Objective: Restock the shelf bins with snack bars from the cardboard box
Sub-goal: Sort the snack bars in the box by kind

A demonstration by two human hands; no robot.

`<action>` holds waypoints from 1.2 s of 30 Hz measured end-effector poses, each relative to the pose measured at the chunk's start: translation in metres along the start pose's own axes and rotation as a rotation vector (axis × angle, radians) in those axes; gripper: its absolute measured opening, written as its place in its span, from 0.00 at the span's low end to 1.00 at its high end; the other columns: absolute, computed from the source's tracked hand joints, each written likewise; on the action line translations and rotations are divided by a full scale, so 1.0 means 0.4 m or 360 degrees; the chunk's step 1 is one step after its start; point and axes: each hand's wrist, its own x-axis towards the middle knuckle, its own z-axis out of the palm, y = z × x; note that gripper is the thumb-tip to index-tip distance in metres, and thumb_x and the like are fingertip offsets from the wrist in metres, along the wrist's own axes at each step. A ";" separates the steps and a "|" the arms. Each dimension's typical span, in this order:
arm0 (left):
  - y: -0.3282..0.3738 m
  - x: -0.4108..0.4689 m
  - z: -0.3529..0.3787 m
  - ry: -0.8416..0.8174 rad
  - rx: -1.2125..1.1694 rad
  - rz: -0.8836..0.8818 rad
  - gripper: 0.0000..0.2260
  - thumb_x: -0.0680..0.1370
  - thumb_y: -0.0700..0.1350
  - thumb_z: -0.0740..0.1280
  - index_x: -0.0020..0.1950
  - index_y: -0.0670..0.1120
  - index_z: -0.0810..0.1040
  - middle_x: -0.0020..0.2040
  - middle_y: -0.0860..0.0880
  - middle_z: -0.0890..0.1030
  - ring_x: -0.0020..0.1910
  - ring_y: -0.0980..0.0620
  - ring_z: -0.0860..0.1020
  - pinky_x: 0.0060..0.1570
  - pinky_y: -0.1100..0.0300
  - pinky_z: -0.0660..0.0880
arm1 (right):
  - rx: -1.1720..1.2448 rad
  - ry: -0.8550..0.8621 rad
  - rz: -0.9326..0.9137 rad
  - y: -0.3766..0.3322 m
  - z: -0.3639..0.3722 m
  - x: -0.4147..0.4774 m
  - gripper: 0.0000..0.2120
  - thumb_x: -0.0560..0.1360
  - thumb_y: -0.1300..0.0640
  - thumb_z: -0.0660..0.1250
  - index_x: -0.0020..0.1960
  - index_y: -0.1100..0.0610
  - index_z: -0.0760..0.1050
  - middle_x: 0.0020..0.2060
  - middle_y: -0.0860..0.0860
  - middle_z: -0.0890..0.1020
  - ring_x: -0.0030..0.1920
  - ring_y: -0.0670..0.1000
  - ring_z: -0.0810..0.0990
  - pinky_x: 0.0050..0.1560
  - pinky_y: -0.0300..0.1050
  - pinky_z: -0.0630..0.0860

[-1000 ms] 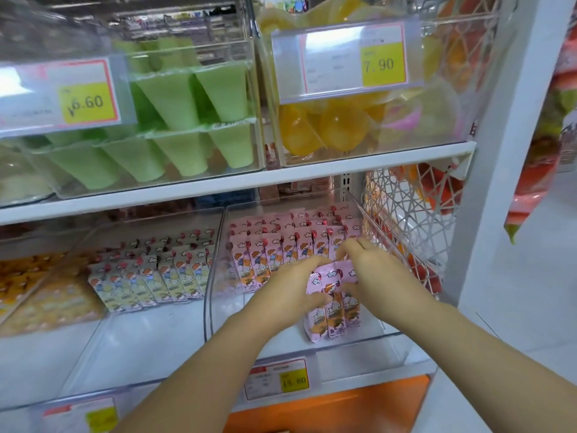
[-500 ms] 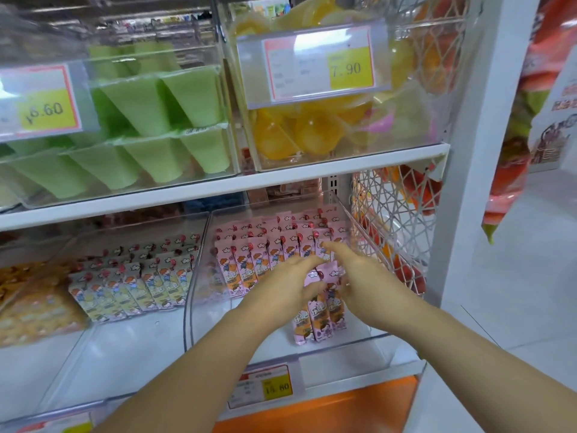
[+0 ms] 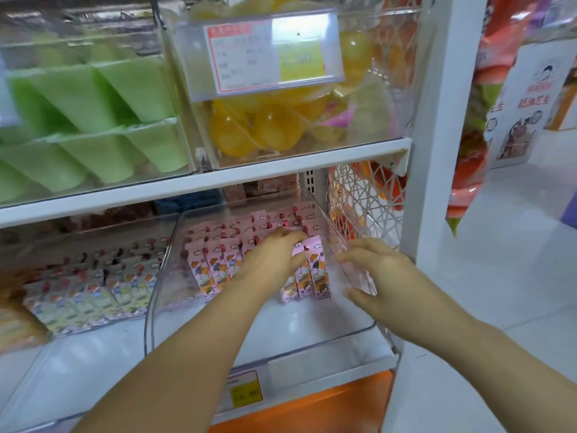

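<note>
Rows of pink snack bars (image 3: pixel 215 264) stand in a clear shelf bin (image 3: pixel 281 350) on the lower shelf. Three more pink bars (image 3: pixel 315 276) stand in front at the bin's right side. My left hand (image 3: pixel 271 254) reaches into the bin, its fingers curled over the tops of these front bars and its thumb on their front. My right hand (image 3: pixel 377 273) is empty, with fingers spread, at the bin's clear right wall, apart from the bars. No cardboard box is in view.
A neighbouring clear bin holds pale yellow bars (image 3: pixel 93 292). On the upper shelf are green cups (image 3: pixel 93 120) and yellow jelly cups (image 3: pixel 265 126) behind a price tag (image 3: pixel 274 51). A white lattice basket (image 3: pixel 362 198) and a white shelf post (image 3: pixel 437 151) stand on the right.
My right hand has let go of the front bars and drawn back to the right. The left hand stays on them. The camera has moved closer and turned right.
</note>
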 end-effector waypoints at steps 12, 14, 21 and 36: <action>0.003 0.017 0.021 0.0385 0.0072 -0.0117 0.26 0.72 0.56 0.70 0.67 0.50 0.71 0.65 0.44 0.63 0.65 0.45 0.65 0.53 0.53 0.75 | -0.0018 -0.0040 0.0091 -0.008 0.032 0.011 0.22 0.77 0.54 0.65 0.70 0.47 0.67 0.70 0.47 0.62 0.67 0.50 0.69 0.64 0.44 0.68; -0.002 0.021 0.021 0.0392 0.0027 -0.0094 0.23 0.73 0.55 0.71 0.65 0.48 0.73 0.64 0.44 0.65 0.64 0.45 0.67 0.52 0.52 0.77 | -0.0008 -0.0024 0.0099 -0.007 0.034 0.013 0.22 0.77 0.53 0.65 0.70 0.47 0.67 0.71 0.47 0.61 0.68 0.50 0.68 0.65 0.44 0.67; 0.002 0.026 0.019 0.0269 0.0307 -0.0124 0.32 0.70 0.64 0.66 0.68 0.47 0.67 0.63 0.44 0.64 0.62 0.44 0.67 0.49 0.49 0.78 | -0.0005 0.0071 0.0078 -0.002 0.042 0.016 0.20 0.77 0.54 0.65 0.68 0.47 0.69 0.68 0.46 0.64 0.66 0.49 0.70 0.61 0.42 0.68; 0.012 -0.324 -0.090 0.0547 -0.0502 0.0272 0.14 0.76 0.49 0.68 0.60 0.47 0.77 0.55 0.54 0.69 0.55 0.59 0.69 0.55 0.73 0.64 | 0.0176 0.0675 -0.0322 -0.120 0.120 -0.126 0.11 0.73 0.62 0.65 0.54 0.57 0.78 0.56 0.54 0.78 0.57 0.56 0.77 0.56 0.43 0.71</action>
